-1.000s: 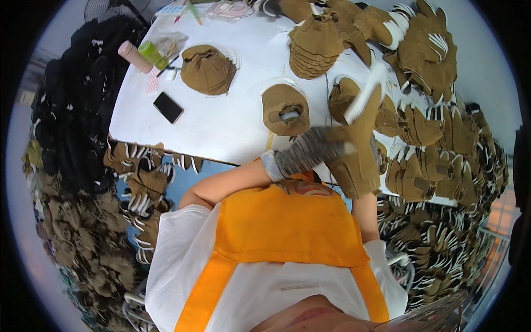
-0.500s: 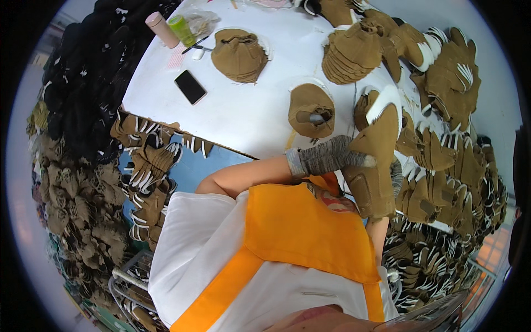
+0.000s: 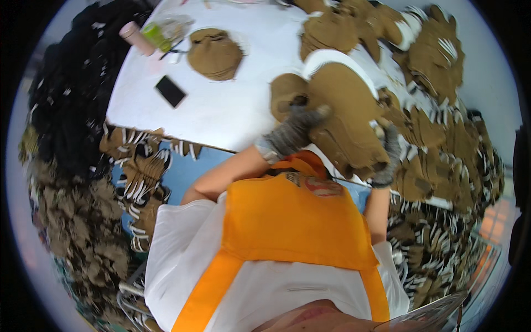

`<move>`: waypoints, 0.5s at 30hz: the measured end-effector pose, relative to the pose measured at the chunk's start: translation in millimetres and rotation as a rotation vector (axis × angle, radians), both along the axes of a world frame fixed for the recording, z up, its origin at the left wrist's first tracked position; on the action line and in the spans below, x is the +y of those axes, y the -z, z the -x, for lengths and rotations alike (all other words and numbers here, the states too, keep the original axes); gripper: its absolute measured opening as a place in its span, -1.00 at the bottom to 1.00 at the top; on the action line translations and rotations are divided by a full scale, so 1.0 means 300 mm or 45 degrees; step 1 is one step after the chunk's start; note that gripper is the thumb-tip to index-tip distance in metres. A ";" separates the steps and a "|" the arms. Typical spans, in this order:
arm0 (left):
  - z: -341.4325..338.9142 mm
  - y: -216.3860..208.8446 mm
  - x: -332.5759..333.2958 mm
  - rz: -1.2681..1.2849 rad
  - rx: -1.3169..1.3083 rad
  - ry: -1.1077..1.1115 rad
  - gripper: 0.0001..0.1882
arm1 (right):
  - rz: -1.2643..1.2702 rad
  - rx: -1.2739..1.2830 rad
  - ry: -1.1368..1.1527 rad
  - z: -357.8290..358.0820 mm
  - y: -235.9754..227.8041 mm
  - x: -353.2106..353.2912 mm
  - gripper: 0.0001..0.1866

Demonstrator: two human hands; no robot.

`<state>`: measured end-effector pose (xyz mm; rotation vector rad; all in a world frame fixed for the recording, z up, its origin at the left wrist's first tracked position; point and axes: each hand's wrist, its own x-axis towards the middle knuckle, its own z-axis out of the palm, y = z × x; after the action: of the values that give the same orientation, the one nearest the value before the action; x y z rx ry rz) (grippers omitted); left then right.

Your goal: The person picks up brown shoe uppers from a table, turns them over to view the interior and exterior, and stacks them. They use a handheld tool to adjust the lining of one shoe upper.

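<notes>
A brown boot upper (image 3: 345, 113) with a white toothed rim is held over the near edge of the white table, its broad face turned up. My left hand (image 3: 296, 130), in a grey knit glove, is closed on its left side with the thumb on top. At its lower right edge, my right hand (image 3: 390, 152), gloved alike, grips it; some of those fingers are hidden. Partly behind the held piece, another brown upper (image 3: 286, 91) lies on the table. Beyond it is a stack of brown uppers (image 3: 329, 33).
On the white table (image 3: 221, 113) are a black phone (image 3: 170, 91), a pink cup (image 3: 136, 37), a green container (image 3: 157, 36) and a stack of brown pieces (image 3: 214, 55). Many uppers (image 3: 442, 133) crowd the right side. Dark (image 3: 66, 105) and brown piles (image 3: 72, 210) stand left.
The upper has turned from a narrow, upright side view to show its broad face and white rim. My left hand has shifted left along it, and more of my right hand shows.
</notes>
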<state>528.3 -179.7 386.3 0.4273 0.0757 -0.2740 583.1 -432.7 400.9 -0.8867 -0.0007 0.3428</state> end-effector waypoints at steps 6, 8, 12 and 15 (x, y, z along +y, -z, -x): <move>-0.033 -0.014 -0.010 -0.248 -0.085 -0.109 -0.43 | 1.402 -0.795 0.518 -0.042 0.039 0.034 -0.78; -0.037 -0.010 0.008 -0.392 -0.147 -0.077 -0.26 | 1.519 -0.633 0.516 -0.042 -0.032 0.033 -0.79; -0.048 0.005 0.029 -0.379 -0.135 -0.118 -0.30 | 1.134 -0.545 0.564 -0.033 -0.005 -0.036 -0.80; -0.046 0.049 0.069 -0.496 -0.143 -0.196 -0.32 | 1.101 -0.519 0.505 -0.015 0.034 -0.042 -0.79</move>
<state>542.0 -158.9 371.5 0.8193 0.0517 -0.0809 587.7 -445.3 390.7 -1.7664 -0.0562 -0.2478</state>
